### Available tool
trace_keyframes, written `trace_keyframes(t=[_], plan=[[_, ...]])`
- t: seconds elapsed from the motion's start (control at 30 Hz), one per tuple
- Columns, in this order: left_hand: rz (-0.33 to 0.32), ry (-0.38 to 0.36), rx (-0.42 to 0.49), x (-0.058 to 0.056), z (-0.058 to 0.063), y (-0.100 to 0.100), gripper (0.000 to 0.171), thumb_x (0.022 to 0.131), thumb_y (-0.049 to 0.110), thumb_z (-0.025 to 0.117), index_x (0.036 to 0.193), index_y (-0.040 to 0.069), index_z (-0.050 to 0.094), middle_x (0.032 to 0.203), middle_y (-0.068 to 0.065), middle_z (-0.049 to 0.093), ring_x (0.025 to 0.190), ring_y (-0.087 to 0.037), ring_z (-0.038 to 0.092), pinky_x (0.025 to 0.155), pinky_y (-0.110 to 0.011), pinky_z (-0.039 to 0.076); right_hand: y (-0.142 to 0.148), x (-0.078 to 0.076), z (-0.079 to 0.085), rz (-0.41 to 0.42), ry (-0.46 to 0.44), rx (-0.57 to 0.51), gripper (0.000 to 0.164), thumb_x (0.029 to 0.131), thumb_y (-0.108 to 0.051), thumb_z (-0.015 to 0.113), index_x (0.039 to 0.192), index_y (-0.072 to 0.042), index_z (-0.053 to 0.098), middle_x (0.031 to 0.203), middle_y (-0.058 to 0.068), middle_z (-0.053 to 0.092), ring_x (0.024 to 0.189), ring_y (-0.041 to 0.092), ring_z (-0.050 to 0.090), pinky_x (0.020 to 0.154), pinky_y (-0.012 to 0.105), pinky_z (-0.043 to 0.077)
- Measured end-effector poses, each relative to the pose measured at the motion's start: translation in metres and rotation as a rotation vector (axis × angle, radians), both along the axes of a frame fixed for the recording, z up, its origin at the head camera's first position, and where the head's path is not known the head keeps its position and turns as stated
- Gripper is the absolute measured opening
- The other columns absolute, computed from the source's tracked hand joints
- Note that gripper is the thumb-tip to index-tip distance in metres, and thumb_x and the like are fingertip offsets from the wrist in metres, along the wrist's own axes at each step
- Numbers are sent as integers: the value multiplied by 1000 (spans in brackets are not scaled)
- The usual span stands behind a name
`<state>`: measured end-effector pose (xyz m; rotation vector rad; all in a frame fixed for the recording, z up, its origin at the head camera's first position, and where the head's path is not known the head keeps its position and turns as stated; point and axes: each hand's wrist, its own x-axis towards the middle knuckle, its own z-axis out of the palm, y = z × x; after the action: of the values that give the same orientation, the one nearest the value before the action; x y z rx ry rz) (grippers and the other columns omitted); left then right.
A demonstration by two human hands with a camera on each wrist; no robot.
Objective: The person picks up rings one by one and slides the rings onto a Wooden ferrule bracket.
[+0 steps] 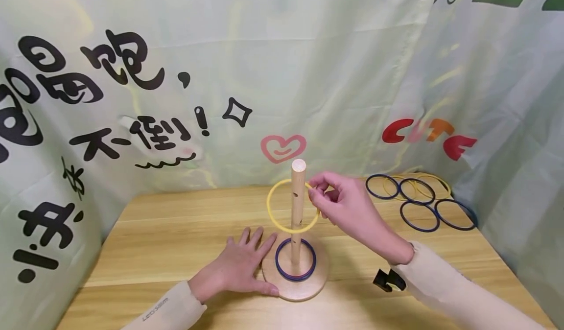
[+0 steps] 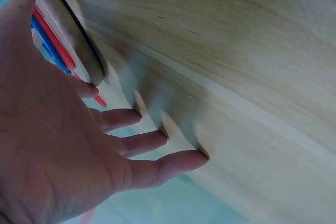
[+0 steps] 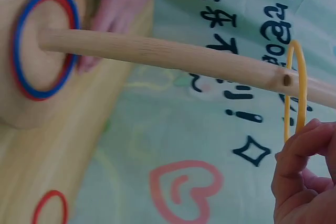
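A yellow ring (image 1: 293, 231) encircles the upper part of an upright wooden post (image 1: 297, 188). My right hand (image 1: 345, 210) pinches the ring's right side between thumb and fingers, as the right wrist view of the ring (image 3: 301, 87) confirms. Blue and red rings (image 3: 17, 51) lie stacked around the post's foot on the round wooden base (image 1: 304, 291). Spread beside that base, my left hand (image 1: 242, 266) touches its left edge with straight fingers. In the left wrist view, the thumb and index finger lie along the base's rim, with the other fingertips on the table.
On the table's right rear lie several loose rings: dark blue rings (image 1: 419, 217) and overlapping yellow rings (image 1: 442, 183). A printed curtain (image 1: 273, 75) hangs behind the wooden table (image 1: 176, 242) and along its sides. A small black device (image 1: 389, 280) sits at my right wrist.
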<state>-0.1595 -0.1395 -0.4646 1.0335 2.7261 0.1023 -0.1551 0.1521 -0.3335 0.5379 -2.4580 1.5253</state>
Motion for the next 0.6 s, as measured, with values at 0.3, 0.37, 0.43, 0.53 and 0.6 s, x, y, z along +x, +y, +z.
trace_keyframes(t=[0.3,0.37,0.43,0.53,0.6], plan=[[-8,-41,24,-1,6,0,127,83,92,65,175,13,28,169,-35,31,148,-66,33,96,-86,40,-2,0,-47,27,-35,34,10,101,2,72,103,-7,75,80,-2,61,54,12,57,47,27,45],[-8,-50,21,-1,6,0,126,83,92,65,174,13,29,169,-35,30,148,-66,33,97,-86,40,-2,1,-58,38,-31,39,10,100,3,72,102,-7,75,80,-4,62,55,9,56,49,26,47],[-7,-50,11,-2,5,0,125,84,91,65,174,12,31,169,-35,30,149,-66,32,97,-86,40,-2,1,-69,52,-35,46,11,100,3,71,102,-7,75,80,-5,61,56,8,56,50,26,47],[-7,-46,-2,-1,5,0,125,84,91,65,173,10,32,170,-35,29,149,-65,32,97,-85,40,-1,1,-85,69,-41,76,10,99,4,72,101,-5,76,79,-6,60,59,5,55,52,25,48],[-6,-45,-4,-1,5,0,125,84,92,64,173,10,31,170,-34,29,149,-65,32,98,-85,40,-1,2,-94,80,-46,106,10,99,5,73,104,-2,78,79,-7,60,61,5,55,52,24,48]])
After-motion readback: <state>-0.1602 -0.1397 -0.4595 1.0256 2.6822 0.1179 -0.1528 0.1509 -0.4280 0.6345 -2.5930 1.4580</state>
